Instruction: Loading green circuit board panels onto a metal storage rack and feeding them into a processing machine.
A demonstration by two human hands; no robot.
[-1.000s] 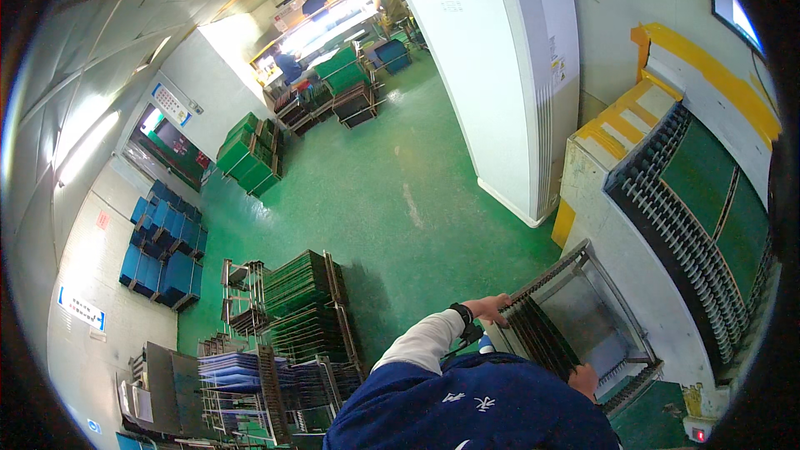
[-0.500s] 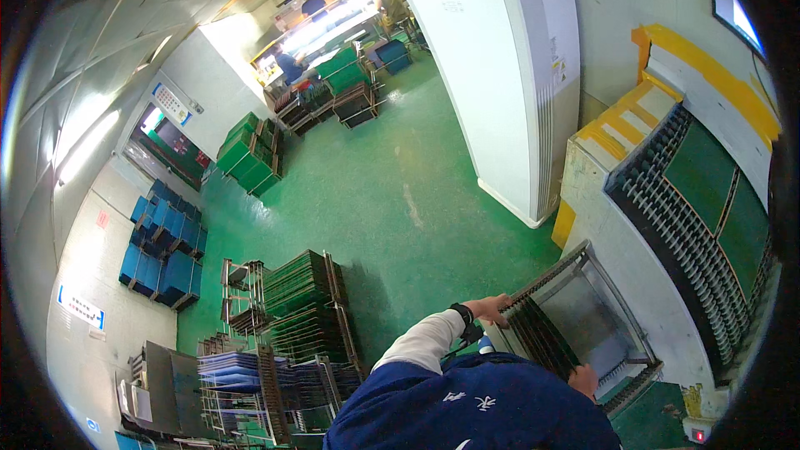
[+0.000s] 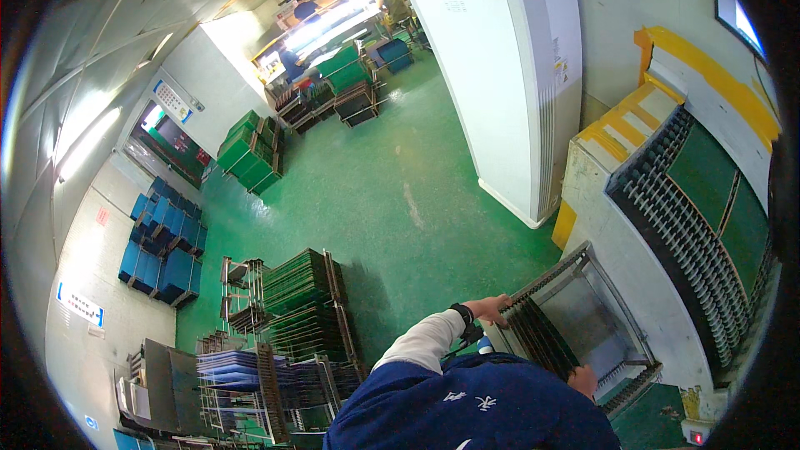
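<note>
Several thin dark green boards (image 3: 537, 333) stand side by side in a metal slotted rack (image 3: 607, 277) at the lower right. My left hand (image 3: 490, 310) grips the far end of these boards, close to the rack's toothed rail, with its fingers bent. At their near end, my right hand (image 3: 583, 381) closes on the edge; my body hides part of it. How many boards lie between my hands cannot be made out. A dark band is round my left wrist.
A roller conveyor machine (image 3: 700, 225) carrying green panels stands right of the rack. Beyond is a tall white cabinet-like unit (image 3: 492, 75). Racks of green boards (image 3: 304, 300) and bluish sheets (image 3: 229, 372) stand on the left. People work at a bright bench (image 3: 325, 29) far off.
</note>
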